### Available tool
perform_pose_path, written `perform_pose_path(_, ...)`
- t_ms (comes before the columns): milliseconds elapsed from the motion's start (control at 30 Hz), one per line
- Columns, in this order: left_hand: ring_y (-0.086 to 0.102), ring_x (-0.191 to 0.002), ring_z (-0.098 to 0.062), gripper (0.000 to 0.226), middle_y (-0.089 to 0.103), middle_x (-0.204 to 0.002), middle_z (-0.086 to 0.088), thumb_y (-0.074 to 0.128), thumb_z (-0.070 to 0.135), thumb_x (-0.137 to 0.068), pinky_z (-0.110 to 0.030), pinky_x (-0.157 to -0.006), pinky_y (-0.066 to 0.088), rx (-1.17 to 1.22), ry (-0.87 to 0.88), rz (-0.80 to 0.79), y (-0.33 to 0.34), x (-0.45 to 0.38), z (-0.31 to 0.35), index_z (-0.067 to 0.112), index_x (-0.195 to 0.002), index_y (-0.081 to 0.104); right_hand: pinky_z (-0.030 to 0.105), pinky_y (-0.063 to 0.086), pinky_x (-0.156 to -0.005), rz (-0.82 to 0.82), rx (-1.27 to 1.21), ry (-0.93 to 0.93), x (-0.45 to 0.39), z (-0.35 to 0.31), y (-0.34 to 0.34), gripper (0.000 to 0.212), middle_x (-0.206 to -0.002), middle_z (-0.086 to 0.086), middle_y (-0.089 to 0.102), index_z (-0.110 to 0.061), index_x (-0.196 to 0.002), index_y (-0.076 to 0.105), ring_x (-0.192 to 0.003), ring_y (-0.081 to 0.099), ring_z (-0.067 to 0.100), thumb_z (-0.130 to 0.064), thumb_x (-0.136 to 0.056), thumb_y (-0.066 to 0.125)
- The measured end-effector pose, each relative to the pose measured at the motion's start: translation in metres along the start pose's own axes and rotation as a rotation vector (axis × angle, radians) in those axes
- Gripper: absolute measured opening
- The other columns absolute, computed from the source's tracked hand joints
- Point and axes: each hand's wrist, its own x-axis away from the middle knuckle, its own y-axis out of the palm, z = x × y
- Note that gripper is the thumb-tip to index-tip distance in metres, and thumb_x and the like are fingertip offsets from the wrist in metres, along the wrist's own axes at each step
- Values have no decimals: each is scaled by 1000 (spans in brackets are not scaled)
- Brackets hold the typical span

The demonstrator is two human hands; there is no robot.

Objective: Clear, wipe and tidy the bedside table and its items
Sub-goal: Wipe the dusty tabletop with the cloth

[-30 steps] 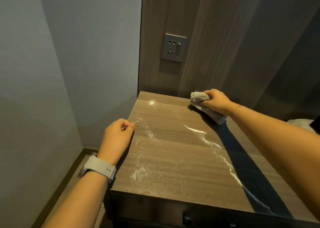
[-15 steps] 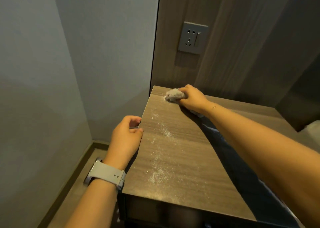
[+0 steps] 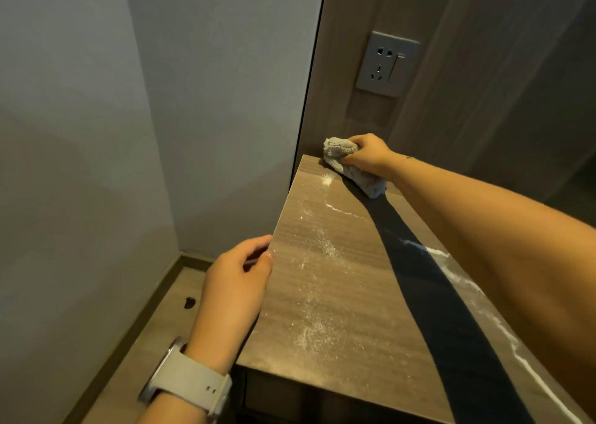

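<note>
The right hand (image 3: 371, 157) grips a crumpled grey cloth (image 3: 351, 165) and has come back to the far left corner of the brown wood-grain bedside table (image 3: 338, 294). Nearer than it, white powder (image 3: 314, 327) still lies in streaks, so wiping is unfinished. The left hand (image 3: 235, 282), loosely curled, now rests against the table's left edge.

Grey square wall socket plate (image 3: 387, 64) with a rocker switch sits on brown wood-grain wall panel (image 3: 477, 69). Left of socket: plain grey painted wall (image 3: 161, 101). Far below-left of socket: small dark spot (image 3: 189, 302) on tan floor (image 3: 145, 333).
</note>
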Motion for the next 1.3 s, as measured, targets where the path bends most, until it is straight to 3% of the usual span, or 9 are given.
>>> perform_pose_path(133,59,-90,11,25,65,-94,28,57,21,-94,-15,-75,47,17,2,1,0,-2,-1,45,-97,63,39,49,-85,45,50,-20,-3,-8,29,28,-101,10,69,-15,-109,69,-101,61,28,-9,-82,63)
perform_pose_path(233,58,-92,10,24,63,-95,28,57,21,-94,-14,-75,46,20,-12,3,1,-2,0,39,-107,66,36,46,-84,8,43,-117,22,-15,28,24,-92,2,60,-12,-110,68,-96,57,22,-11,-87,62)
perform_pose_path(300,57,-93,10,25,62,-96,28,56,21,-95,-10,-72,43,42,-28,6,1,-1,0,33,-115,66,37,46,-88,-19,37,-195,45,-21,28,25,-102,6,56,-14,-113,68,-97,54,22,-18,-90,63)
perform_pose_path(533,51,-81,17,31,54,-92,33,52,20,-97,-2,-59,41,98,-78,-47,-5,9,5,29,-126,59,26,51,-82,-294,-4,-246,90,-42,2,22,-99,2,65,-10,-109,68,-92,59,12,-8,-88,62)
perform_pose_path(700,54,-92,10,31,63,-112,18,48,22,-99,-4,-70,39,57,-55,-7,-2,5,-2,28,-126,60,39,51,-91,-47,-10,-110,42,-30,-11,26,-104,12,68,-6,-111,67,-97,60,20,-10,-86,66)
perform_pose_path(800,57,-101,3,31,65,-117,14,48,22,-99,-11,-77,43,33,-40,16,0,3,-7,29,-125,62,37,46,-88,1,53,-12,12,-24,-4,29,-106,13,64,-7,-116,65,-100,57,24,-11,-87,64)
perform_pose_path(967,58,-101,4,30,65,-115,17,49,24,-99,-8,-74,43,1,-27,21,1,1,-11,32,-124,63,43,50,-88,57,74,0,-3,-25,31,29,-104,13,68,-12,-109,69,-102,60,29,-5,-82,62)
perform_pose_path(1100,59,-103,0,29,65,-115,14,50,23,-98,-20,-84,49,14,-32,22,0,2,-8,30,-123,64,41,47,-90,-21,49,-144,20,-31,32,26,-102,3,55,-9,-114,67,-97,52,20,-11,-88,65)
perform_pose_path(1300,57,-96,1,29,64,-110,13,50,20,-98,-13,-74,44,53,-69,-11,-3,7,-1,26,-123,63,39,47,-94,-126,-14,-264,80,-45,34,28,-114,8,56,-11,-116,66,-107,52,24,-15,-88,65)
